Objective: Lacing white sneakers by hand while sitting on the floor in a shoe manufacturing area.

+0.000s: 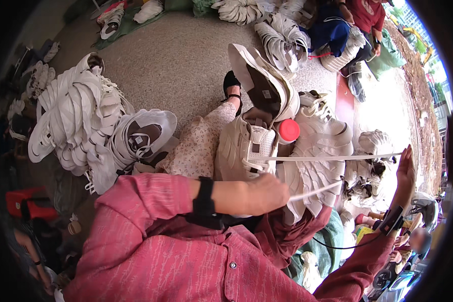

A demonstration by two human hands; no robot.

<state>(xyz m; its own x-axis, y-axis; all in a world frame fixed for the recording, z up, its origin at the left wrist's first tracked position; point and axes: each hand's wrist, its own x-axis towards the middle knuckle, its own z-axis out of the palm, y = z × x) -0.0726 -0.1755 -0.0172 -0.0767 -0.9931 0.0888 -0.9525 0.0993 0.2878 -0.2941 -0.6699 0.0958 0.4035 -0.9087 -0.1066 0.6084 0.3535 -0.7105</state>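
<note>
Speckled grey floor here, with ridged stacks of off-white shoes around. The mesh-panelled shoe sits beside a floral trouser leg, its flat white lace stretched to the straight-fingered right hand; can't tell if it's pinched. Blurry left fist grips a strand.

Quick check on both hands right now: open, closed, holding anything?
Left hand: closed, slightly blurred, holding a white lace end.
Right hand: seen edge-on, a taut lace running to it from the shoe; grip cannot be told.
</note>
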